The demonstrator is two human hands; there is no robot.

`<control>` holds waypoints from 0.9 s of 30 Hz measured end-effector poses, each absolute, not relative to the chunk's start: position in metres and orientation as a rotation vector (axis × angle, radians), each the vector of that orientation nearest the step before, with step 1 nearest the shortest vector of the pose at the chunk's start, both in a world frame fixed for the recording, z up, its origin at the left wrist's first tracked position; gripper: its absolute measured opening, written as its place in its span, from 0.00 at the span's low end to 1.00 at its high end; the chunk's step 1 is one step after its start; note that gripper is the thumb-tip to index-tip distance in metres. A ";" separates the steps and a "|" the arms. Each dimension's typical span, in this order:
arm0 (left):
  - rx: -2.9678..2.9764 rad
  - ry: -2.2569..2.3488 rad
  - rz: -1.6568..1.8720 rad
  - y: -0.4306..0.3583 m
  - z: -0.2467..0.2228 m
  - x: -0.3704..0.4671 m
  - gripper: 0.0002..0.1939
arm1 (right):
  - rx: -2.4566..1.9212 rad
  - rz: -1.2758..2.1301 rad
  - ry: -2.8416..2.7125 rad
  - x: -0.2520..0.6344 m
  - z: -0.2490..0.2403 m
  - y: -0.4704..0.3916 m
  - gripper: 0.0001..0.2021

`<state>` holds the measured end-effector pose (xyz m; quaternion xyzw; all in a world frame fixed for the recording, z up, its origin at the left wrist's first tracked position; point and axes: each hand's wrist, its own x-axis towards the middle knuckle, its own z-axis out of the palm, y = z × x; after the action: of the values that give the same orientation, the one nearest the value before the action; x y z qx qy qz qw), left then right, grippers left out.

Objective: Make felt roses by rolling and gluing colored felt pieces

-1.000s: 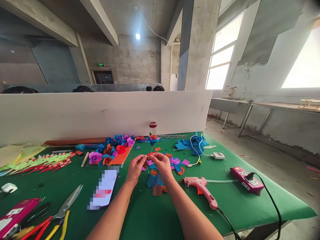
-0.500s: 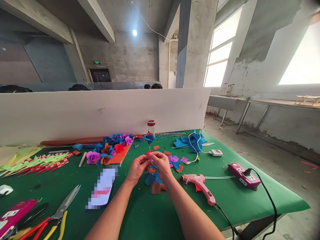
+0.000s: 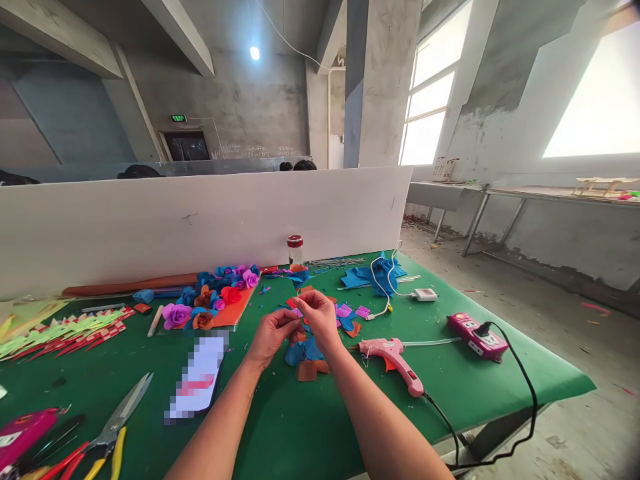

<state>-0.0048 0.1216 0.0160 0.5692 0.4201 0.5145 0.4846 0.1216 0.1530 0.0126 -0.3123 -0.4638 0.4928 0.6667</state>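
Note:
Both hands meet above the middle of the green table. My left hand (image 3: 273,337) is closed, its thumb and fingers pinched together close to the other hand; whatever is between them is too small to make out. My right hand (image 3: 320,319) pinches at a thin stem that rises from its fingertips to a blue paper flower piece (image 3: 299,277). A small red piece (image 3: 291,303) shows beside the right fingertips. Under and around the hands lie blue paper pieces (image 3: 311,349), brown pieces (image 3: 307,371) and purple pieces (image 3: 344,311).
To the right lie a pink glue gun (image 3: 393,357), a magenta power strip (image 3: 477,335) and a white cable adapter (image 3: 424,294). Leftward are a phone (image 3: 200,373), scissors (image 3: 117,417) and finished paper flowers (image 3: 203,318). A red-lidded jar (image 3: 295,250) stands before the white board (image 3: 225,213).
The view has shifted slightly. Against the jar, the blue flower piece sits a little lower and to the right. The red piece now shows left of the right fingertips. Both hands stay pinched together.

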 end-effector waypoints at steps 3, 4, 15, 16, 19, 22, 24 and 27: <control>1.390 1.028 1.253 0.122 0.017 -0.005 0.15 | -0.718 1.032 -1.093 0.121 0.010 0.155 0.15; 1.393 1.028 1.251 0.121 0.017 -0.005 0.15 | -0.716 1.024 -1.103 0.121 0.009 0.155 0.15; 1.252 0.962 1.388 0.126 0.014 -0.013 0.14 | -0.593 1.103 -1.206 0.125 0.015 0.149 0.15; 1.212 0.958 1.425 0.127 0.014 -0.015 0.15 | -0.557 1.134 -1.246 0.125 0.017 0.146 0.15; 1.093 0.967 1.544 0.131 0.014 -0.022 0.17 | -0.475 1.217 -1.425 0.126 0.022 0.138 0.15; 1.031 0.995 1.642 0.134 0.012 -0.030 0.18 | -0.451 1.275 -1.618 0.127 0.024 0.130 0.17; 1.008 1.007 1.689 0.137 0.011 -0.036 0.18 | -0.432 1.311 -1.711 0.128 0.024 0.127 0.17; 0.974 1.015 1.744 0.139 0.011 -0.042 0.19 | -0.384 1.385 -1.829 0.130 0.022 0.127 0.15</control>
<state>-0.0424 0.1392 0.0112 0.3914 0.4077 0.7006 0.4355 0.1296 0.1271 0.0223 -0.1517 -0.7217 0.5466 0.3967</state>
